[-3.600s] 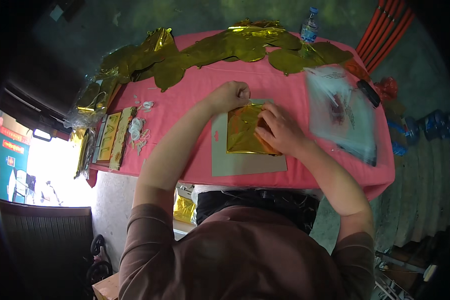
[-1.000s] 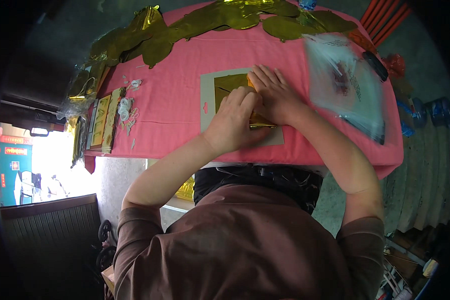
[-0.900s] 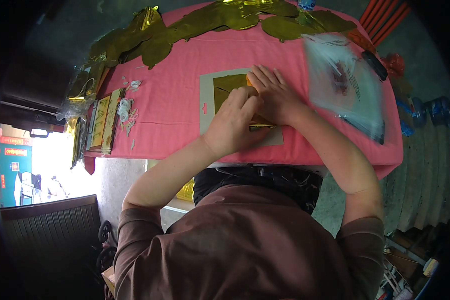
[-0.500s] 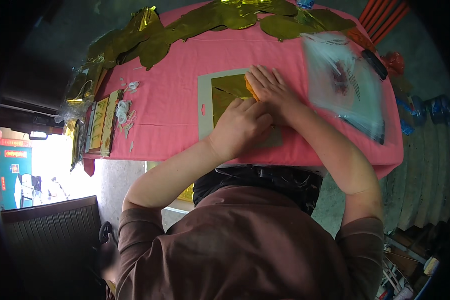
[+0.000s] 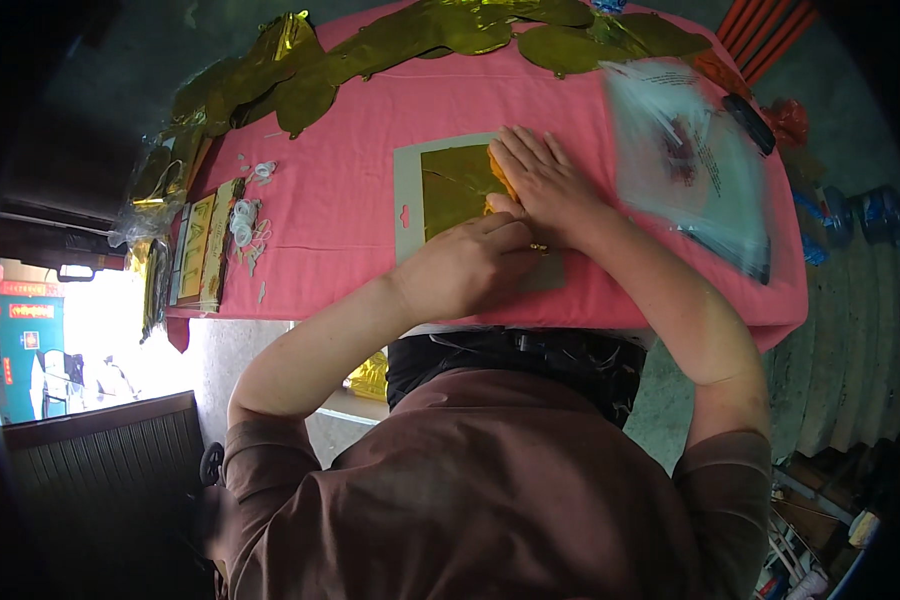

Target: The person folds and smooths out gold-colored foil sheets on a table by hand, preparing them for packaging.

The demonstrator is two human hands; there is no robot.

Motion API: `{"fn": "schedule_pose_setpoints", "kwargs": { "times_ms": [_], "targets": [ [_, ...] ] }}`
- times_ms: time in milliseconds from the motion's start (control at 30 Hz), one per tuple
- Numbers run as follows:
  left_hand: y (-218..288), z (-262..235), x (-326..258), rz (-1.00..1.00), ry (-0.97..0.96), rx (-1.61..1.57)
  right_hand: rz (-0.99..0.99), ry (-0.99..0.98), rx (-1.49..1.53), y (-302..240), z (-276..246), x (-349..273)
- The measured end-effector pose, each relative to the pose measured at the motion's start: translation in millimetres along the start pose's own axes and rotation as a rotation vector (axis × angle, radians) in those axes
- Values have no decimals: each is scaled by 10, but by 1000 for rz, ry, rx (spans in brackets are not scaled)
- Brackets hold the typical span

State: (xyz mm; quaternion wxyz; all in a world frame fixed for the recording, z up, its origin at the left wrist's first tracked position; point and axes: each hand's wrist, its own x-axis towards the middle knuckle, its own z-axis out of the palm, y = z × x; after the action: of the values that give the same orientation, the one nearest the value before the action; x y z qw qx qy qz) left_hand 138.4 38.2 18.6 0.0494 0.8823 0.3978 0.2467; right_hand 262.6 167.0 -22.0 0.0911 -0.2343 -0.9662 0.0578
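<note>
A grey card (image 5: 407, 165) with a small hang hole lies on the table in front of me, a creased gold foil sheet (image 5: 455, 170) on top of it. My right hand (image 5: 548, 190) rests flat with outstretched fingers over the right side of the foil. Along its inner edge shows a crumpled orange piece (image 5: 501, 170), mostly hidden underneath. My left hand (image 5: 475, 255) is closed at the card's lower part, touching the right hand near the wrist. What its fingers grip is hidden; a small gold bit (image 5: 539, 247) shows beside them.
Gold foil shapes (image 5: 400, 45) are strung along the far edge of the pink-covered table (image 5: 340, 200). White ribbon rolls (image 5: 242, 222) and printed cards (image 5: 198, 245) lie left. Clear plastic bags (image 5: 660, 150) and a black object (image 5: 749, 126) are at right.
My left hand has shifted slightly down and left, its fingers lower on the card. More of the foil and orange piece shows. The right hand stays nearly in place.
</note>
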Motion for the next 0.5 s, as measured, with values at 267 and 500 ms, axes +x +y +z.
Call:
{"fn": "schedule_pose_setpoints", "kwargs": {
  "times_ms": [267,500],
  "targets": [
    [26,-116,-221,-124,-2,-24,-1,18,27,-20,-20,-16],
    [13,-105,-237,-233,64,-74,-4,14,23,5,1,-32]
  ]
}}
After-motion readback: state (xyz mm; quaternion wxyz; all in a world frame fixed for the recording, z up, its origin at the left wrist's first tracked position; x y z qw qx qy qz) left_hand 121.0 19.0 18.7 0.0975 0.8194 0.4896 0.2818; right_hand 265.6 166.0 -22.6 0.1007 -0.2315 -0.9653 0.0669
